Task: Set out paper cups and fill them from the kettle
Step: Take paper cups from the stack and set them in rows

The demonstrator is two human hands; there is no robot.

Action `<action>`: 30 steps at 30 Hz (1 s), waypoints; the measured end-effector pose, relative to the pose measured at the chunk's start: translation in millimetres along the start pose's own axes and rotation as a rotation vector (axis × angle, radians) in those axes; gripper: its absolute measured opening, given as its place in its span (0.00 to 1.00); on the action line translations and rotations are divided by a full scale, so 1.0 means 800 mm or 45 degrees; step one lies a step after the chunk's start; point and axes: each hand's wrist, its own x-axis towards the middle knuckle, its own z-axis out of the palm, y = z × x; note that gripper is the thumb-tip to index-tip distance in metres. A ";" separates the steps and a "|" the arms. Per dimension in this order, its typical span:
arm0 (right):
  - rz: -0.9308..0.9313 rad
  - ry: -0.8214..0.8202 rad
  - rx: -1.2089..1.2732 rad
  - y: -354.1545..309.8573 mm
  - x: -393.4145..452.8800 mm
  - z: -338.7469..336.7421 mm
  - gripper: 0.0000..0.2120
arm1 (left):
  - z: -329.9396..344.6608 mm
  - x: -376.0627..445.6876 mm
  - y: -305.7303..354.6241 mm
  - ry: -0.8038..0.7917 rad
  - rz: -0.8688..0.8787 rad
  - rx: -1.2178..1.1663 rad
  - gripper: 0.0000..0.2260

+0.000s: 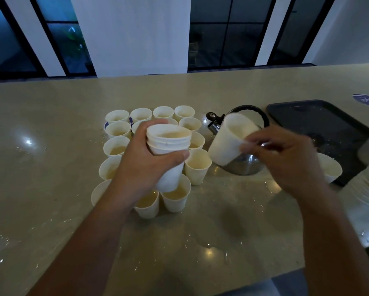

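Head view
Stack of cups [168,154]: sitting upright in the air above the near end of the cup group, long axis nearly vertical, mouth facing up and slightly toward the camera; several nested rims are showing at its top.
Left hand [145,165]: wrapping the stack from the left, fingers curling behind it and thumb pressing across its front.
Single cup [229,142]: tilting, mouth pointing up and to the right, base pointing down and to the left; it is hanging in front of the kettle and hiding part of the kettle body.
Right hand [286,159]: pinching the single cup at its rim, fingertips blurred; exact finger placement cannot be told.
Kettle [241,165]: standing on the counter right of the cups, steel body, black arched handle, spout pointing left toward the cups.
Set-out cups [197,165]: standing upright in rows on the counter [51,146], mouths up, touching or just beside one another; several are holding pale yellowish liquid, and the left forearm is covering some.
Dark tray [328,129]: lying at far right, behind the kettle, wet with droplets.
White bowl [330,167]: resting at the tray's near edge, partly hidden by the right hand.
Counter surface: showing puddles and scattered drops near the camera.
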 end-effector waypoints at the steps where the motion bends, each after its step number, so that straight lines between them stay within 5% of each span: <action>1: 0.057 -0.122 -0.056 0.010 -0.005 0.004 0.07 | -0.002 0.001 -0.001 0.032 0.002 -0.001 0.31; 6: 0.180 -0.546 -0.176 0.056 -0.033 0.042 0.12 | -0.009 -0.002 -0.006 0.096 0.017 0.043 0.33; 14: 0.123 -0.618 -0.072 0.066 -0.037 0.079 0.09 | -0.003 -0.006 -0.010 0.093 0.011 0.070 0.34; 19: 0.140 -0.667 -0.098 0.062 -0.033 0.066 0.18 | 0.004 -0.004 -0.005 0.064 0.040 0.060 0.35; 22: 0.156 -0.490 -0.079 0.046 -0.022 0.038 0.22 | 0.019 0.002 0.011 -0.016 0.092 0.051 0.33; 30: 0.264 0.233 -0.068 0.067 0.100 -0.043 0.08 | 0.135 0.015 0.034 -0.351 0.224 0.125 0.33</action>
